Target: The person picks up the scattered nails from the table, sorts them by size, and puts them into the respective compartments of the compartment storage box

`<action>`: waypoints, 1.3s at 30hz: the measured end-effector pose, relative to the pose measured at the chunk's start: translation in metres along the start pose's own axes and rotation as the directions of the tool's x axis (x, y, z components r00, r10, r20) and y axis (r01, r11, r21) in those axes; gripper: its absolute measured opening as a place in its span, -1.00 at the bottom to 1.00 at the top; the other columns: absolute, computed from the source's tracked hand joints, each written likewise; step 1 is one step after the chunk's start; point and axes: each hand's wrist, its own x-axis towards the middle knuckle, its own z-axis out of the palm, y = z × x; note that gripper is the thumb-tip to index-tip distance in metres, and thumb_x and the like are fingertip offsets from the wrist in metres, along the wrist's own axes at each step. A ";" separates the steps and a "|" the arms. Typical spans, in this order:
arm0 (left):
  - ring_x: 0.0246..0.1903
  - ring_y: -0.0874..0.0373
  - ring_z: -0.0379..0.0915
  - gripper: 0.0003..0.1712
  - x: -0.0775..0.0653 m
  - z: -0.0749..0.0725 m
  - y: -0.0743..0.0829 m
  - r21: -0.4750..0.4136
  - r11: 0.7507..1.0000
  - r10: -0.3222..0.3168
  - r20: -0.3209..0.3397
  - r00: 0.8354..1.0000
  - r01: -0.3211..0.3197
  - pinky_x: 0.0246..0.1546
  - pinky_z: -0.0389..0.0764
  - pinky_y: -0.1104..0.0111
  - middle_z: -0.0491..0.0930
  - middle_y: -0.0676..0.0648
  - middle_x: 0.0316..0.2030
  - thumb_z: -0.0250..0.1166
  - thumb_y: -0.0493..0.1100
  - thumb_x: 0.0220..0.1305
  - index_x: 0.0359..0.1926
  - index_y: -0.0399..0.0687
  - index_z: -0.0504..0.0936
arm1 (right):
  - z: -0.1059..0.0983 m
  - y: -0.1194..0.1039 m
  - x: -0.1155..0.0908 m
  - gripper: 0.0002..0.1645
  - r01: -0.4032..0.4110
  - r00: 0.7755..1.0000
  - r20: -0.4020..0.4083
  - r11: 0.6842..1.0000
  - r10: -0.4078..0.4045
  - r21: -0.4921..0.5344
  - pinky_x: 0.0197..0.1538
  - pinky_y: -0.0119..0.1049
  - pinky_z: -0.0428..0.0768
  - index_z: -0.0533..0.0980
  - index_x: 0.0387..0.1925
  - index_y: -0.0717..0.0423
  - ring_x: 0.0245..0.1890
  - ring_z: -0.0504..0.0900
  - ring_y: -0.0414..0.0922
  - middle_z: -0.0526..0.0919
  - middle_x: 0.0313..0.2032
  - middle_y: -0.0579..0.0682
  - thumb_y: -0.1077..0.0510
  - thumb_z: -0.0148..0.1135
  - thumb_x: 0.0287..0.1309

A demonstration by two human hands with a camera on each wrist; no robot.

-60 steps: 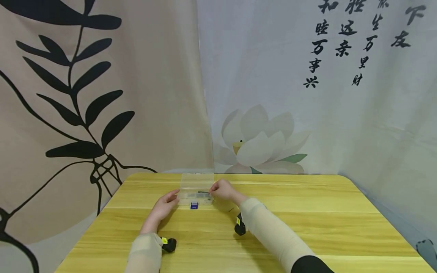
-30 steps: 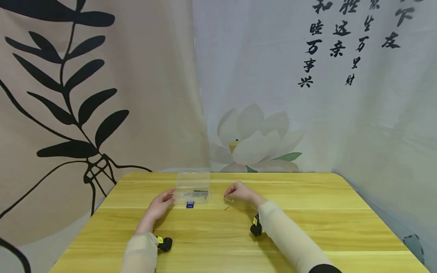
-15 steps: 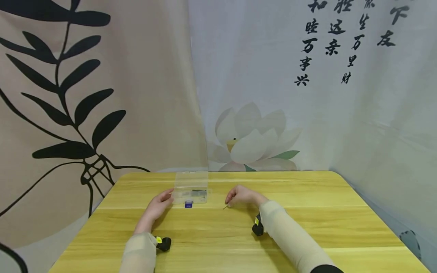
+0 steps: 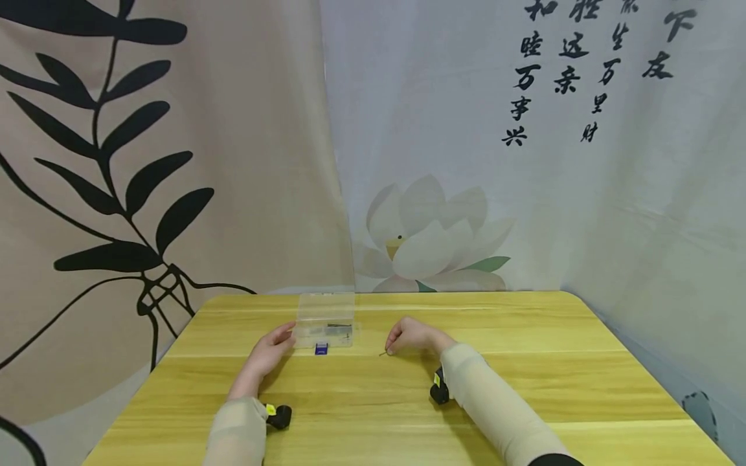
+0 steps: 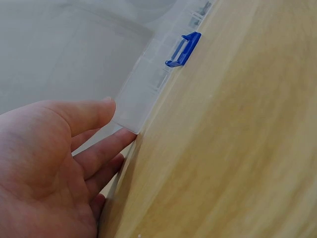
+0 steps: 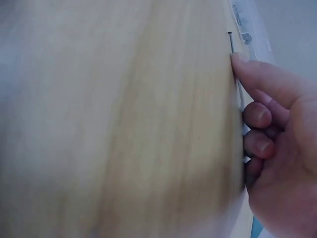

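Note:
A clear plastic compartment box (image 4: 309,338) with its lid (image 4: 326,307) raised stands toward the back of the table. My left hand (image 4: 271,353) rests against its left end; in the left wrist view the thumb and index fingertip touch the box (image 5: 133,106) near its corner, the other fingers loosely bent. To the right of the box, low over the table, my right hand (image 4: 412,335) pinches a thin dark nail (image 4: 382,354) between thumb and fingers. In the right wrist view the nail (image 6: 231,42) shows its small flat head beyond the thumb; its other end is hidden.
A blue latch (image 4: 321,349) sits on the box's front side. Dark thin pieces (image 4: 339,325) and small metal bits lie in the compartments. The wooden table (image 4: 350,408) ends at a printed curtain (image 4: 280,162) behind the box.
My right hand has moved from the box's right end out to the right and down, and has picked up the nail that lay on the table. The left hand stays at the box.

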 end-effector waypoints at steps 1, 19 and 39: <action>0.28 -0.32 0.18 -0.43 0.000 0.000 0.000 0.003 1.000 0.000 0.001 1.000 0.000 0.25 0.22 -0.13 0.29 -0.44 0.28 0.05 -0.17 0.48 0.43 -0.21 0.23 | 0.000 0.000 0.000 -0.95 0.002 1.000 0.001 1.000 -0.002 -0.001 -0.07 -0.29 0.52 0.69 -0.38 0.15 -0.33 0.57 -0.23 0.69 -0.42 -0.15 0.24 0.40 0.07; 0.25 -0.34 0.21 -0.43 -0.002 0.000 0.004 0.022 1.000 0.016 -0.004 1.000 -0.016 0.21 0.26 -0.15 0.31 -0.45 0.25 0.05 -0.16 0.48 0.42 -0.23 0.24 | 0.000 0.002 -0.001 -0.95 0.010 1.000 0.008 0.998 -0.009 -0.055 -0.15 -0.33 0.49 0.67 -0.36 0.13 -0.40 0.50 -0.27 0.66 -0.44 -0.17 0.24 0.33 0.14; 0.28 -0.32 0.17 -0.43 -0.002 -0.001 0.001 0.012 1.000 -0.019 -0.001 1.000 0.019 0.25 0.21 -0.14 0.29 -0.43 0.28 0.05 -0.17 0.48 0.44 -0.17 0.23 | -0.026 -0.009 -0.001 -0.86 0.104 0.994 0.037 0.995 -0.103 -0.010 -0.10 -0.29 0.54 0.65 -0.27 0.18 -0.30 0.57 -0.22 0.68 -0.34 -0.10 0.21 0.21 0.24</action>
